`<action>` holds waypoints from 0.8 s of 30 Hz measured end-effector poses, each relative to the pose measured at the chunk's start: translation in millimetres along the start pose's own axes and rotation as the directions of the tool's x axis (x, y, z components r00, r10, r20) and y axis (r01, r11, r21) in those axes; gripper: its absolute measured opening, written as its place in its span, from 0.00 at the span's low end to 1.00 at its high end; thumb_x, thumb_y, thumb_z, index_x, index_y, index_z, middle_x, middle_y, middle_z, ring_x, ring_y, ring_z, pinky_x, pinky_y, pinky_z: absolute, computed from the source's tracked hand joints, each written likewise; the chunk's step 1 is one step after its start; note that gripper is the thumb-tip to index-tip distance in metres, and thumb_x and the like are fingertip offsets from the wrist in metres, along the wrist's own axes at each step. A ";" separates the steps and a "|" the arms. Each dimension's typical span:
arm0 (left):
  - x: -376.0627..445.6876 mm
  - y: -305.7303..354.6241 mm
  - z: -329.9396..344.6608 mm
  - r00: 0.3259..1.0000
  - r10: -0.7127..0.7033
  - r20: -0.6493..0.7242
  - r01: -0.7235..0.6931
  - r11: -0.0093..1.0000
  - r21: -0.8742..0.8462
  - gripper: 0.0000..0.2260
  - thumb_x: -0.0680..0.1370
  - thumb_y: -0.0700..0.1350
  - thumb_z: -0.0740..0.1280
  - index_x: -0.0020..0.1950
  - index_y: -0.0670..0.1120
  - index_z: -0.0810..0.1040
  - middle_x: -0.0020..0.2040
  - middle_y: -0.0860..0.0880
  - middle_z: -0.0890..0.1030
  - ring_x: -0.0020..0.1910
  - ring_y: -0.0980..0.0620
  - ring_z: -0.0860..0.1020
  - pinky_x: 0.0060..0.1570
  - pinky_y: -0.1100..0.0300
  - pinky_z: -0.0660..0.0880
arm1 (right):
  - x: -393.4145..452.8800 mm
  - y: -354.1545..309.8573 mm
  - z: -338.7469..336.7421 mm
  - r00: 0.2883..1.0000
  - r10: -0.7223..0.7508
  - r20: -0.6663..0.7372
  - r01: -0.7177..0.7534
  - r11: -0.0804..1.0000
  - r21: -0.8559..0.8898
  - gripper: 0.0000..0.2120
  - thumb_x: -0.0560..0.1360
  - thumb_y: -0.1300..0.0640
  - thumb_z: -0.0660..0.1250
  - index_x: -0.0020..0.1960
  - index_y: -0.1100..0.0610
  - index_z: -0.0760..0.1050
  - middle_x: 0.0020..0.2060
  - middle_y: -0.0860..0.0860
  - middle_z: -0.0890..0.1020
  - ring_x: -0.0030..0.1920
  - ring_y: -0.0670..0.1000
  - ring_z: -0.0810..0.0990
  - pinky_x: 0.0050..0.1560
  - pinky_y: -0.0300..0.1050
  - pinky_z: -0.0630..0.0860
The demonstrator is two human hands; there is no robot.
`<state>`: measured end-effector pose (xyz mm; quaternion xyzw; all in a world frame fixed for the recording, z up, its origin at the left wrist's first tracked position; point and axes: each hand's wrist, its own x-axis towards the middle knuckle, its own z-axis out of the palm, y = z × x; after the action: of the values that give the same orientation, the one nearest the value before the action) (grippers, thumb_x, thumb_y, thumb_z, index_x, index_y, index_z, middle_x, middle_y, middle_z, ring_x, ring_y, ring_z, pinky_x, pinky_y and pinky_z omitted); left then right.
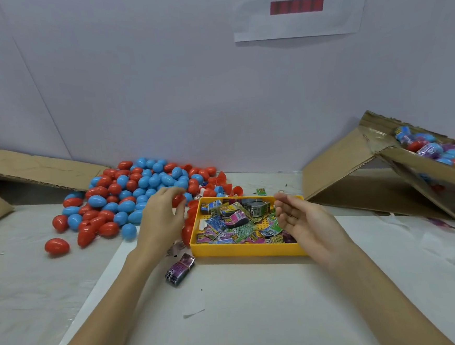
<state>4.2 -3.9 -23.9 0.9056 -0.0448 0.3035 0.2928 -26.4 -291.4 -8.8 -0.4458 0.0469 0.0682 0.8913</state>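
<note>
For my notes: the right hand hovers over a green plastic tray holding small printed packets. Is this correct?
Not quite. In the head view the plastic tray under the right hand is yellow, not green; small printed packets do lie in it.

On my feed both arms are a person's and both are bare. The left hand (161,221) is slim, with long thin fingers (165,192) and a smooth back. The right hand (307,220) matches it in build, and faint creases cross its palm. The left forearm (108,304) and the right forearm (380,296) are uncovered along all the length I get, narrow at the wrist and widening evenly toward the elbow. At this range the nails are too blurred for me to judge
</note>
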 end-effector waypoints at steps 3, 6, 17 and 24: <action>-0.6 29.5 -5.9 1.000 -0.002 -0.005 0.001 0.959 -0.283 0.11 0.78 0.46 0.73 0.59 0.47 0.80 0.51 0.56 0.82 0.48 0.59 0.81 0.48 0.71 0.76 | -3.0 1.6 1.2 0.998 -0.057 0.015 0.058 0.993 -0.098 0.12 0.84 0.62 0.61 0.56 0.67 0.81 0.41 0.57 0.85 0.39 0.48 0.84 0.38 0.37 0.80; -8.5 57.7 -6.9 0.982 0.110 0.150 -0.032 0.894 -0.446 0.13 0.76 0.46 0.76 0.58 0.49 0.80 0.53 0.56 0.83 0.52 0.60 0.82 0.53 0.67 0.79 | -7.5 6.2 5.2 0.985 -0.162 0.056 0.171 0.946 -0.275 0.13 0.85 0.60 0.61 0.57 0.64 0.82 0.43 0.57 0.86 0.43 0.50 0.85 0.42 0.38 0.81; -28.0 89.0 4.1 0.909 0.363 0.206 -0.213 0.827 -0.520 0.24 0.74 0.38 0.77 0.69 0.43 0.77 0.61 0.48 0.78 0.60 0.54 0.80 0.62 0.58 0.79 | -20.4 18.4 19.5 0.931 -0.265 0.250 0.364 0.670 -0.647 0.11 0.79 0.56 0.72 0.61 0.54 0.82 0.49 0.49 0.88 0.49 0.48 0.87 0.46 0.39 0.81; -29.9 89.5 6.6 0.915 0.358 0.183 -0.247 0.860 -0.446 0.18 0.76 0.40 0.75 0.66 0.44 0.80 0.56 0.50 0.81 0.53 0.58 0.80 0.54 0.68 0.77 | -17.8 20.0 19.4 0.940 -0.270 0.207 0.340 0.704 -0.623 0.10 0.82 0.57 0.67 0.60 0.59 0.80 0.47 0.54 0.88 0.46 0.52 0.87 0.44 0.42 0.83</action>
<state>-39.7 -84.3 -0.3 0.8359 -0.2889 0.2081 0.4177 -46.8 -265.4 -10.3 -0.7247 -0.0989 -0.0458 0.6804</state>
